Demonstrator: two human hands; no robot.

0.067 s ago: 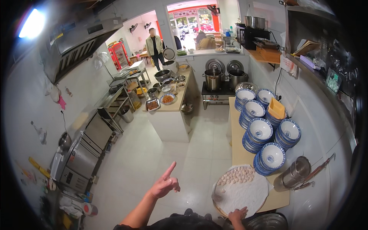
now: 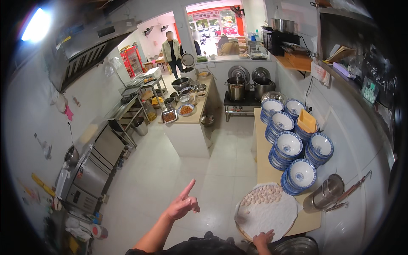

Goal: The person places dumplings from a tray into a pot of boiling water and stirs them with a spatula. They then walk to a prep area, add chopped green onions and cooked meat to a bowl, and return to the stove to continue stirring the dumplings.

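- Head view: my right hand (image 2: 263,238) is at the near rim of a round tray (image 2: 239,227), its fingers (image 2: 269,233) spread apart over a white cloth (image 2: 276,214). Whether any part of it grips below the rim, I cannot tell.
- Tray position: directly ahead of my right fingers, on the counter (image 2: 312,221), with its left side projecting past the counter edge. The hand placement would suit steadying that overhang.
- Small pale dough pieces (image 2: 261,196): grouped on the cloth at the far side, ahead of my right fingertips. The cloth presumably keeps them from sticking to the tray.
- My left hand (image 2: 183,207): raised, left of and beyond the right fingers, well apart from the tray. Its index finger (image 2: 189,187) is extended, the others are partly curled, and it holds nothing. The pose reads as pointing.
- Blue-and-white bowls (image 2: 298,173): stacked beyond the tray, farther ahead of my right fingers, probably nested to save counter space.
- Metal cylindrical container (image 2: 314,199): right of the tray, against the wall side.
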